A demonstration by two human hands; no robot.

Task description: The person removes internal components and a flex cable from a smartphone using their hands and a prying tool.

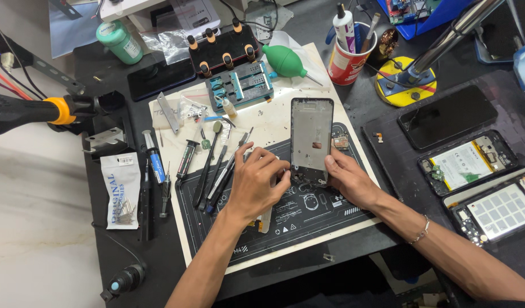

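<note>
**Phone frame stripped and under both hands at the centre of the mat**

I am watching the right hand point(349, 178) pinching the lower right corner of the black-rimmed, grey-faced rectangular phone frame point(312, 137), thumb pressing on its edge. The left hand point(256, 181) is curling its fingers together against the frame's lower left corner; I cannot tell whether they are gripping a small part or tool there. The frame is lying just right of centre in the picture, on the black printed rubber work mat point(308, 214).

Judging by what is showing, the teardown is looking well advanced: the frame is appearing bare, a dull metal plate with one small cut-out, and loose bits are sitting at its lower end. Whatever work is going on at that bottom edge is looking unfinished.

Left of the hands, a row of slim metal-tipped screwdrivers and tweezers point(214, 165) is fanning across the mat. Above, a teal moulded plastic holding jig point(240, 84) and a green rubber bulb blower point(285, 61) are resting. At the right edge of the picture, an opened phone with a white battery point(466, 163) is lying exposed, glossy and flat.
</note>
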